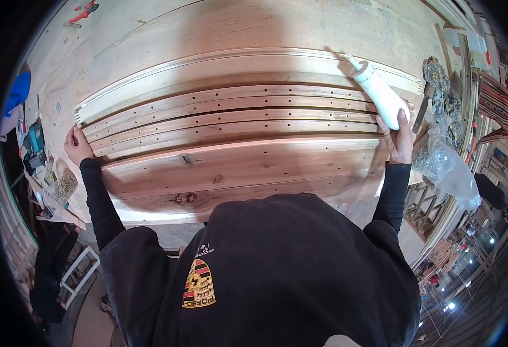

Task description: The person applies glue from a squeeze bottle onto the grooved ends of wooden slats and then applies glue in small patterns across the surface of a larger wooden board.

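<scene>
Several long wooden strips with small dark holes lie side by side across the bench. Nearer the body is a wider knotted board, and beyond the strips lies a pale grooved board. My left hand is at the strips' left ends, its fingers curled against them; whether it pinches an edge is hard to tell. On the right, my right hand is closed round the base of a white bottle, whose nozzle points up and left over the pale board.
Red-handled pliers lie at the bench's far left. A teal power tool and a bag of small hardware are on the left. Plastic bags of hardware and a striped cloth are on the right.
</scene>
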